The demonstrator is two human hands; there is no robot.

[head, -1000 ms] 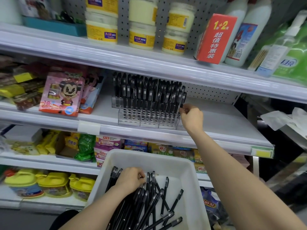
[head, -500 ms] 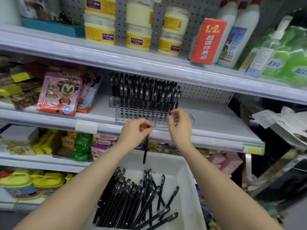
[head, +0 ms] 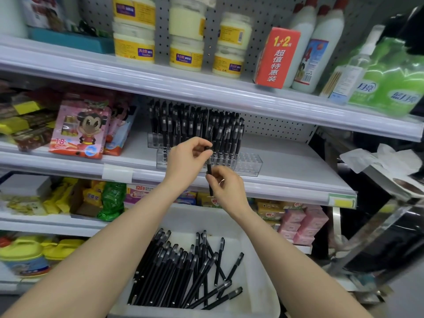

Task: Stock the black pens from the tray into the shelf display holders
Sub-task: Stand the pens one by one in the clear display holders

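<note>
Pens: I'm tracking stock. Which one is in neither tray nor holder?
The upright pen pinched between left hand above and right hand below; others lie in the tray or stand in holders.

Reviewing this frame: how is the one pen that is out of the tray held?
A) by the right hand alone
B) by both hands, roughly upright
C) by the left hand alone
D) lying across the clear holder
B: the left hand pinches the top of the pen and the right hand holds it lower down, in front of the clear holder.
</note>
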